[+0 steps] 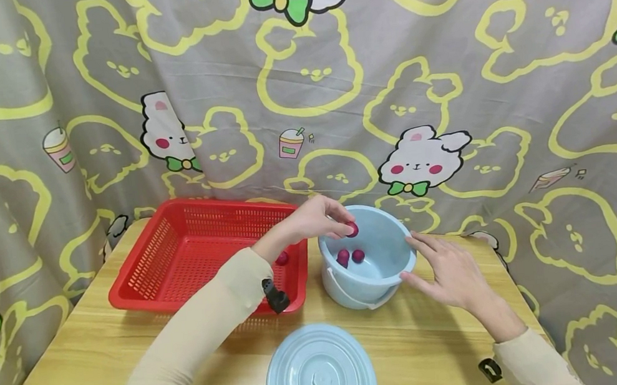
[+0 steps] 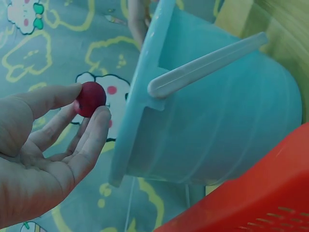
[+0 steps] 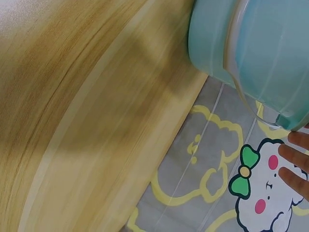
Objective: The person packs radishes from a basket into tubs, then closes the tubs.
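Note:
My left hand (image 1: 319, 217) pinches a small dark red ball (image 2: 91, 99) between thumb and fingertips, over the left rim of a light blue bucket (image 1: 352, 288). Inside the bucket lie several similar balls (image 1: 358, 255). On the bucket's right side, my right hand (image 1: 452, 268) touches the rim with its thumb and fairly straight fingers. Only its fingers (image 3: 294, 157) show in the right wrist view, at the right edge. Left of the bucket stands a red plastic basket (image 1: 140, 260) with slotted sides; one ball (image 1: 282, 258) shows in it, beside my left forearm.
A round light blue lid (image 1: 320, 373) lies on the wooden table (image 1: 416, 357) in front of the bucket. The bucket's handle (image 1: 348, 298) hangs down at its front. Behind the table hangs a grey patterned curtain (image 1: 239, 68).

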Motion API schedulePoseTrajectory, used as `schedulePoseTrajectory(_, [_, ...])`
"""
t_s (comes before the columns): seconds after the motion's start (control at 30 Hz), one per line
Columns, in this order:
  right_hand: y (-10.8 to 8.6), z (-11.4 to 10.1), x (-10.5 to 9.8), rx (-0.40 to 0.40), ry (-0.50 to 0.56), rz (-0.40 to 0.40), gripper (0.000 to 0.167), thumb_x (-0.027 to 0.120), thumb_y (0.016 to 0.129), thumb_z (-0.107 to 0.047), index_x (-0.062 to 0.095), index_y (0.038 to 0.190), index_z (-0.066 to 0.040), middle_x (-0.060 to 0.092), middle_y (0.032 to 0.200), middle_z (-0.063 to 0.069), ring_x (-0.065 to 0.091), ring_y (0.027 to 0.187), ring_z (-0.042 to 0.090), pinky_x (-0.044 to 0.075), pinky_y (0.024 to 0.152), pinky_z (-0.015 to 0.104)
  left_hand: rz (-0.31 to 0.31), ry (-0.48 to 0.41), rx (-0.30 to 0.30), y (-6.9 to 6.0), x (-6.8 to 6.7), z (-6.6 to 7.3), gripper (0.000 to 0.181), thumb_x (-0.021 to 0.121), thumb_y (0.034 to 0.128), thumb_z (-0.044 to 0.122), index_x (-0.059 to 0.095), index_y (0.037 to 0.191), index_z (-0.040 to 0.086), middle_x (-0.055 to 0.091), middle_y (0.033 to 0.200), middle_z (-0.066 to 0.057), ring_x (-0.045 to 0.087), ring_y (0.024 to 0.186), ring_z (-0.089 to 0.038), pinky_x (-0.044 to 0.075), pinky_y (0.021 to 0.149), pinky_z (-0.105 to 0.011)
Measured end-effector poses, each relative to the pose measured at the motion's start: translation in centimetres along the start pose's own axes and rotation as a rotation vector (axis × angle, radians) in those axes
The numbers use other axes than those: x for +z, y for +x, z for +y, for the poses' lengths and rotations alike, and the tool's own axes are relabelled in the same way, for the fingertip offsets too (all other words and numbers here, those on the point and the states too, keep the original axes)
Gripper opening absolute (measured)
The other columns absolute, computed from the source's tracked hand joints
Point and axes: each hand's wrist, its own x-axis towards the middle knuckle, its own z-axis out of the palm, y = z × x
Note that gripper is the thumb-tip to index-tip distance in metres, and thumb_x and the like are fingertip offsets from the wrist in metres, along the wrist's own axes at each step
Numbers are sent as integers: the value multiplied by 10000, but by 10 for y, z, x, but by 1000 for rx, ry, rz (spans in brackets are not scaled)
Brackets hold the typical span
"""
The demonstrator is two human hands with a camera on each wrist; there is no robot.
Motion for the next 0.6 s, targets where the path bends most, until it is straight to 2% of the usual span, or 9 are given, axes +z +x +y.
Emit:
schedulePoseTrajectory(0.2, [1,1,0,-1,-9,0,742,777,853,-548,649,1422,-90,670,1438,151,687,1232,417,569,982,629,-25,21,-14,6,8,-2,253,798,945,148,772,1187,77,777,1144,-101,756,999,-174,662,911,-321])
schedulePoseTrajectory(0.4, [1,2,1,-7,-18,2,738,775,852,-560,656,1411,-92,681,1416,147,694,1214,411,579,956,625,-47,52,-27,11,17,-3,251,792,948,132,774,1189,63,787,1145,-121,773,1077,-311,662,921,-345])
schedulePoseTrajectory(0.6, [2,2,0,-11,-23,3,732,773,855,-563,662,1401,-89,683,1409,148,690,1211,409,580,950,622,-63,71,-48,17,23,-4,253,799,943,124,766,1185,61,787,1179,-133,788,1058,-306,664,871,-290])
